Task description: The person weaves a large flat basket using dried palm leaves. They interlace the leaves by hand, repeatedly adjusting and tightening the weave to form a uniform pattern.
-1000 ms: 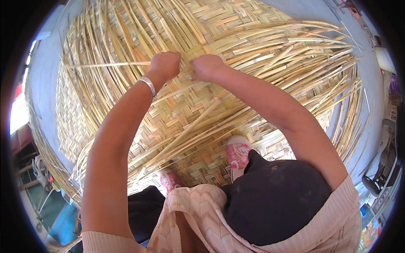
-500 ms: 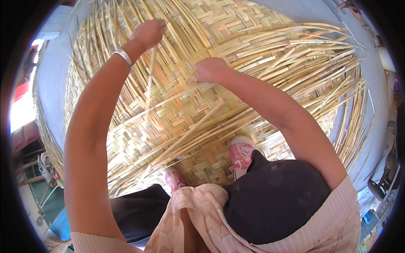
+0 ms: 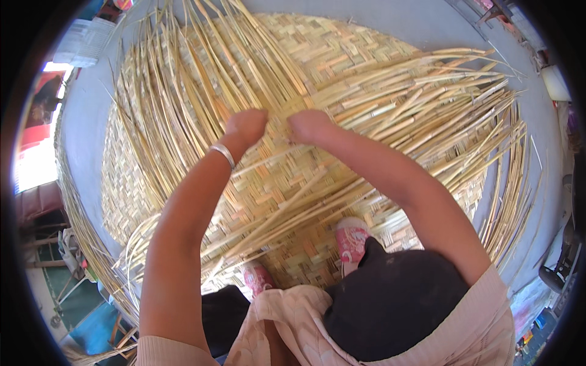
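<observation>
A large mat of flat, straw-coloured reed strips (image 3: 342, 43) in a slanting weave is spread beneath my hands. My left hand (image 3: 247, 125), with a silver bangle at the wrist, is closed at the inner ends of the loose strips (image 3: 201, 79) that fan away at the far left. Just right of it, a small gap apart, my right hand (image 3: 308, 126) is closed in a fist where the right-hand bundle (image 3: 415, 100) meets the weave. What lies inside the right fingers is hidden. A pale strip (image 3: 268, 161) crosses the weave slantwise below both hands.
Pink patterned shoes (image 3: 351, 239) stand on the mat's near part. Dark cloth (image 3: 400, 305) covers my right knee. Long loose strips (image 3: 503, 183) reach past the mat's right edge onto the grey floor (image 3: 82, 134). Blue plastic (image 3: 97, 332) lies at the lower left.
My left hand has come down and to the right, from high over the far-left strips to beside my right hand. The right hand has shifted slightly nearer to me.
</observation>
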Tool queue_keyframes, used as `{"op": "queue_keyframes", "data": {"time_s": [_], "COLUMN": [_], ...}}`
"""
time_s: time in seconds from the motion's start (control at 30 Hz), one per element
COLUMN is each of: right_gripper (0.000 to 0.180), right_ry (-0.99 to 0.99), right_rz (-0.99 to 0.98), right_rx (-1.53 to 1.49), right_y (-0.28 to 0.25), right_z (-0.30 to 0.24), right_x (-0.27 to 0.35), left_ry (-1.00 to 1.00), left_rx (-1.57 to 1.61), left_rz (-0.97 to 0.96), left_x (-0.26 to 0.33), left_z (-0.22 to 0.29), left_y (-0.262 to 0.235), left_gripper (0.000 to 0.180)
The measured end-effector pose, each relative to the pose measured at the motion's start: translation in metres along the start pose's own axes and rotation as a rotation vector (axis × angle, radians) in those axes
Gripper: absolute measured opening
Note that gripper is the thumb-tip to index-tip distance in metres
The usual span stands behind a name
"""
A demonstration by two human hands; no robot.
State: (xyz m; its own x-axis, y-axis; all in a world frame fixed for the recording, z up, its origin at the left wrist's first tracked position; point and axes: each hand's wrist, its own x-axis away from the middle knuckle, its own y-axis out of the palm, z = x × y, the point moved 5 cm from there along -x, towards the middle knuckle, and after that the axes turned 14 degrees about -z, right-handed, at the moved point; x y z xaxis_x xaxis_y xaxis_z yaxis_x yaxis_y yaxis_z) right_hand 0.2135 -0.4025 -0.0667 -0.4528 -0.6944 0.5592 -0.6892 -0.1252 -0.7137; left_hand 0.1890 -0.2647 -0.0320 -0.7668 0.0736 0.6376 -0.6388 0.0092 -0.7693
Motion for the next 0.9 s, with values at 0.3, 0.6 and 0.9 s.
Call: {"op": "queue_keyframes", "data": {"time_s": [0.3,0.6,0.9], "right_gripper": [0.036,0.038,0.031], "right_ry": [-0.019,0.007,0.018], "right_rz": [-0.01,-0.076,-0.087], "right_rx": [-0.018,-0.023,-0.023], "right_y": [-0.002,0.0,-0.007], "right_z": [0.001,0.0,-0.006], "right_x": [0.002,0.003,0.006], "left_ry": [0.079,-0.022,-0.15], "left_rx": [-0.148,0.063,0.083], "left_rz": [-0.056,-0.01,0.447], "left_x": [0.0,-0.018,0.021], "left_z": [0.013,0.003,-0.029], "left_y": [-0.009,0.005,-0.149], "left_gripper": [0.013,0.02,0.013]}}
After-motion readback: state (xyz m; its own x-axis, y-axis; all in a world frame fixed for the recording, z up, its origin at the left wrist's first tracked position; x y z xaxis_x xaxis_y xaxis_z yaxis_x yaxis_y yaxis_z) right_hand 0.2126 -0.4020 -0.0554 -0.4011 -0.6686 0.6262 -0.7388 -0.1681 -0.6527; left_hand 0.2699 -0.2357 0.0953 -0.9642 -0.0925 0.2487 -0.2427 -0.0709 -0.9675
